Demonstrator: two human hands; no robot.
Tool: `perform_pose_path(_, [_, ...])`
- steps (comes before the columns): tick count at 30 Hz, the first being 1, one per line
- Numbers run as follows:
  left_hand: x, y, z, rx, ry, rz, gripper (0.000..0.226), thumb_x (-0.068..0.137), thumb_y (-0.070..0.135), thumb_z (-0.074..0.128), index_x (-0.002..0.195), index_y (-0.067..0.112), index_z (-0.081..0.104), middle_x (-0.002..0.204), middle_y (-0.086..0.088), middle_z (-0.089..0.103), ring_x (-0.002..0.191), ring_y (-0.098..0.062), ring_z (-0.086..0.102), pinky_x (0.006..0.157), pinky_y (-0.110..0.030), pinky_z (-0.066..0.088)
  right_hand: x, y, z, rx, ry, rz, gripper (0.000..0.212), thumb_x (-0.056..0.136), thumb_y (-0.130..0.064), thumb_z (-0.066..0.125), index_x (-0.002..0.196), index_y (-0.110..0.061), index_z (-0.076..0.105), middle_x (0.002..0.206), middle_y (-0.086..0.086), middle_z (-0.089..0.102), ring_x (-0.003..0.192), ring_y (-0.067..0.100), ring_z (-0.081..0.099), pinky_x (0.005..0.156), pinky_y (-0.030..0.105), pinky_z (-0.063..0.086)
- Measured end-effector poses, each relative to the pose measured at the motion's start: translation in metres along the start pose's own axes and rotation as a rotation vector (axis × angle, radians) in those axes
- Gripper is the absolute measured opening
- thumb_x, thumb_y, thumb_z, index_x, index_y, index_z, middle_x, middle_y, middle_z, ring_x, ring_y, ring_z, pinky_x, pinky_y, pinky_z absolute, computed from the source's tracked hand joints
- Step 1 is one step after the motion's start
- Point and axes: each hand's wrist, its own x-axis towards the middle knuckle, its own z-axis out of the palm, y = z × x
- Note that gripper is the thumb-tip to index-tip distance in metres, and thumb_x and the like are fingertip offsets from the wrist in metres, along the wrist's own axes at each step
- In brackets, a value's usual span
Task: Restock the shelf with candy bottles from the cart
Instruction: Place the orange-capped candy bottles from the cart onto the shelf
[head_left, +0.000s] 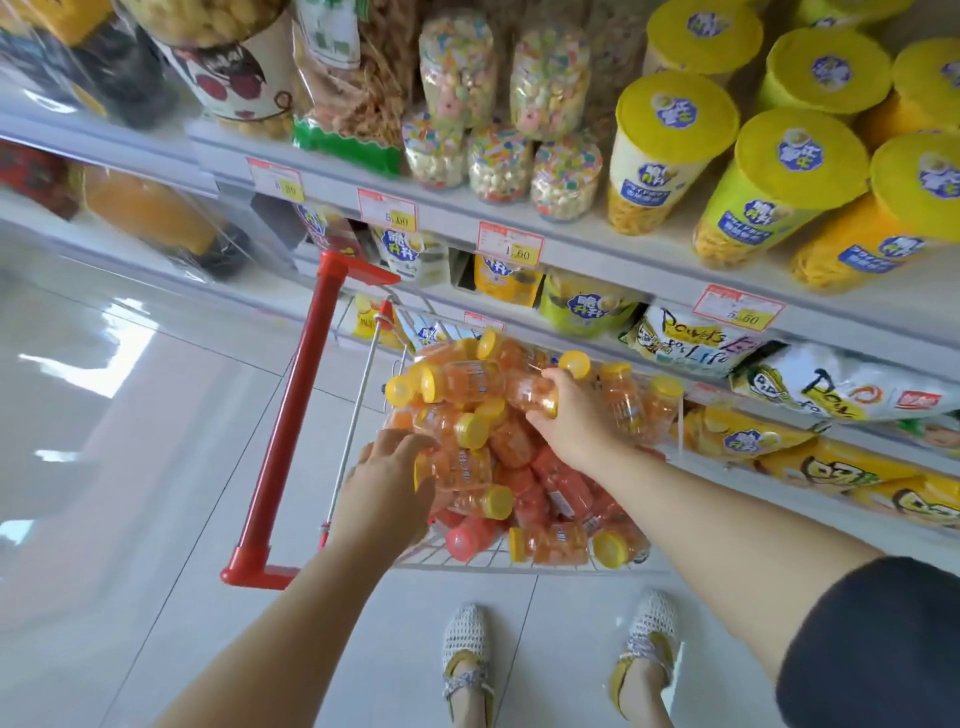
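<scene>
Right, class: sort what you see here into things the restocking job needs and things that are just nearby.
Job in hand: candy bottles; cart; shelf; left hand and right hand, each gripping a bottle.
Just nearby: yellow-lidded tubs; snack bags; price tags; shoes.

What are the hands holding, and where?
Right hand grips a candy bottle by its bottom end; left hand grips another bottle at its cap end.

Dark short sleeve, woven white-and-yellow shoes.
</scene>
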Motion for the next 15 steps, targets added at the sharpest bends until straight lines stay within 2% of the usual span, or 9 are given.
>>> perform_pose_path(2, [0.007,0.000,-0.005,-0.016,0.055,-0.029,0.044,0.091,0.027,0.062,0.133,0.027,0.051,0.135,0.001,0.048,0.118,-0.026,0.053,0.091,-0.042,0.049,0.000,0.001,0.001,0.022,0.041,0.020,0.052,0.094,-0.032,0.065,0.141,-0.024,0.044,0.122,0.005,0.062,0.097,0.023,0.060,0.075,0.033,0.050])
perform_pose_path(4, [0.017,0.005,-0.013,-0.044,0.128,-0.016,0.050,0.090,0.026,0.064,0.137,0.025,0.047,0.136,-0.002,0.045,0.118,-0.029,0.052,0.088,-0.043,0.050,-0.003,0.005,-0.004,0.040,0.055,0.016,0.051,0.092,-0.031,0.068,0.138,-0.025,0.048,0.121,0.003,0.062,0.085,0.018,0.058,0.061,0.024,0.039])
perform_pose_path(6, [0.033,0.013,-0.018,-0.034,0.163,0.031,0.058,0.091,0.029,0.064,0.143,0.025,0.040,0.143,-0.003,0.039,0.125,-0.029,0.045,0.092,-0.045,0.050,-0.011,0.011,-0.015,0.072,0.049,0.010,0.050,0.090,-0.028,0.070,0.136,-0.026,0.051,0.116,0.000,0.062,0.068,0.008,0.049,0.052,0.018,0.030])
perform_pose_path(7, [0.042,0.017,-0.019,-0.007,0.150,0.052,0.061,0.092,0.032,0.063,0.146,0.026,0.036,0.147,-0.003,0.036,0.131,-0.030,0.041,0.098,-0.046,0.048,-0.016,0.014,-0.021,0.079,0.040,0.005,0.050,0.090,-0.026,0.071,0.136,-0.027,0.052,0.115,-0.001,0.061,0.068,0.007,0.048,0.051,0.017,0.030])
perform_pose_path(11, [0.075,0.036,-0.022,0.232,-0.015,0.077,0.064,0.094,0.043,0.057,0.151,0.031,0.028,0.155,0.000,0.033,0.143,-0.027,0.028,0.112,-0.049,0.035,-0.029,0.029,-0.046,0.102,0.014,-0.034,0.052,0.088,-0.025,0.073,0.136,-0.033,0.053,0.126,0.000,0.058,0.092,0.015,0.057,0.061,0.019,0.039])
perform_pose_path(15, [0.086,0.047,-0.021,0.427,-0.037,0.091,0.064,0.096,0.040,0.058,0.151,0.028,0.029,0.152,0.001,0.041,0.144,-0.025,0.029,0.117,-0.046,0.026,-0.035,0.037,-0.065,0.110,0.002,-0.039,0.050,0.089,-0.029,0.071,0.135,-0.038,0.052,0.123,-0.006,0.055,0.078,0.004,0.053,0.051,0.010,0.035])
